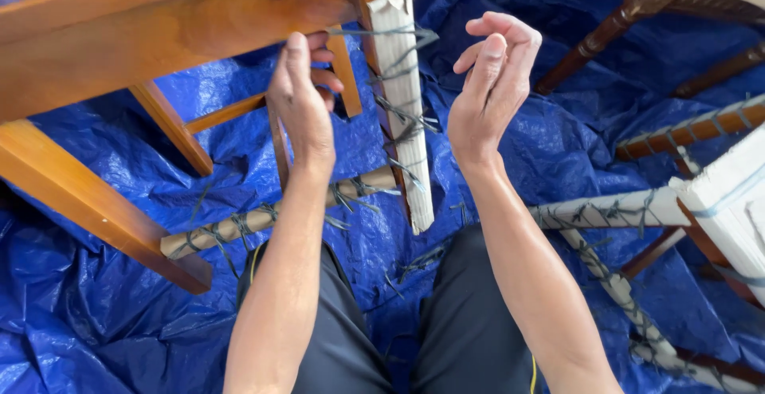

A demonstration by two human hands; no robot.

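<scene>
Left hand [301, 95] fingers curled at the wooden chair frame [159, 19], grip on the dark cord [402, 51] can't tell. Right hand [490, 83] loosely open, fingers half bent, holding nothing visible. Between the hands: chair leg in white paper wrap [406, 123], cord-tied. Below the fingers: brown paper-wrapped rung [271, 215]. More white-wrapped legs [613, 207] right of right hand. Blue tarp [96, 330] underneath.
</scene>
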